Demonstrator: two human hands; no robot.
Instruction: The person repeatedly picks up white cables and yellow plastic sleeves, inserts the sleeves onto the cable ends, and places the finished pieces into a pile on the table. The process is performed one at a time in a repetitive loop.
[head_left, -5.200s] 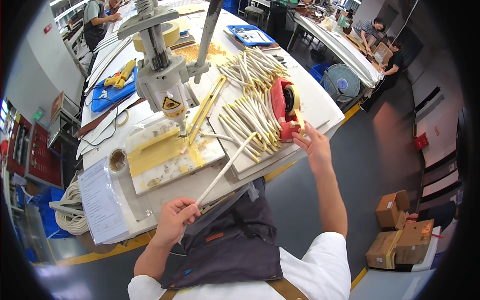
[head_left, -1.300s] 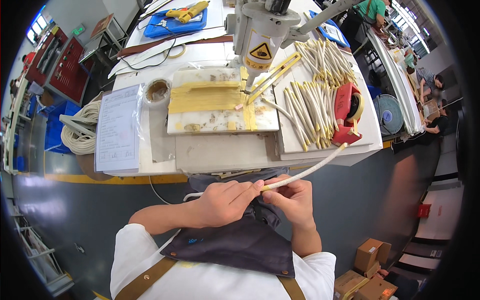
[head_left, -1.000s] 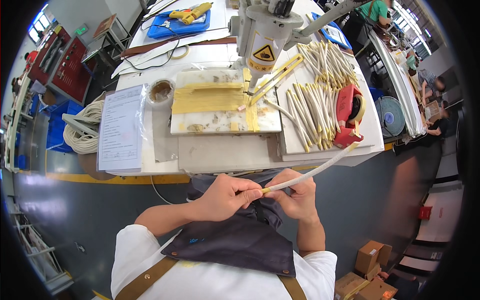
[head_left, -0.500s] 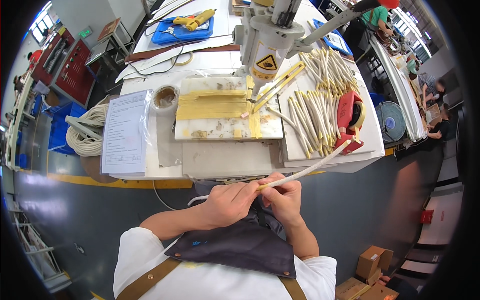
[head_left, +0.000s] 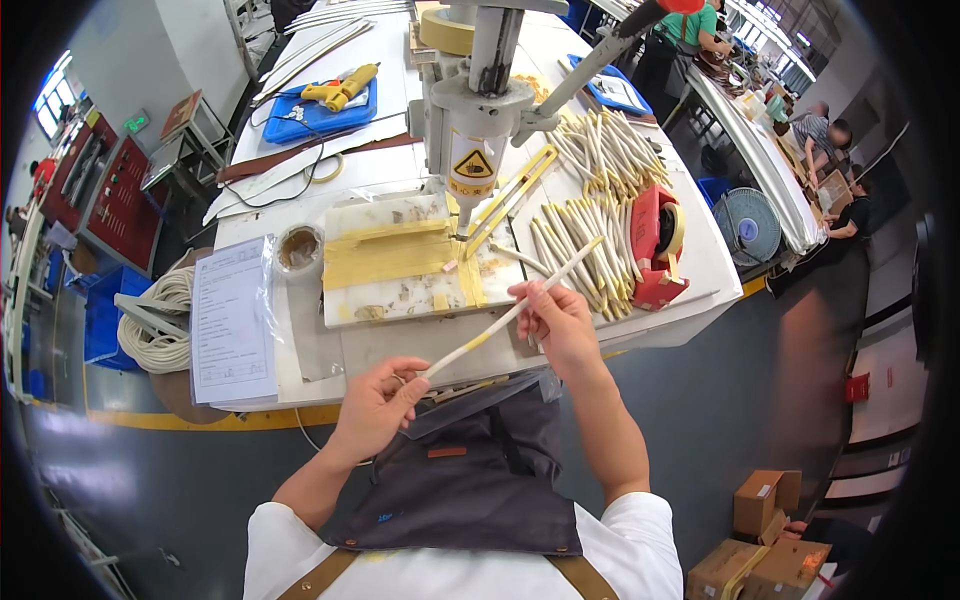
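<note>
The left hand's (head_left: 370, 410) fingers pinch the lower end of a white braided cord (head_left: 505, 322), and the right hand's (head_left: 560, 325) fingers grip it further up. It slants from seven toward one o'clock, its yellow-banded stretch between the hands. Both are at the worktable's (head_left: 390, 347) near edge. From the right hand, a cord pile (head_left: 590, 265) crowds twelve o'clock, a red tape dispenser (head_left: 648, 222) two, and a marble slab (head_left: 345, 312) ten; open floor (head_left: 715, 400) spreads at four, giving that forearm room.
</note>
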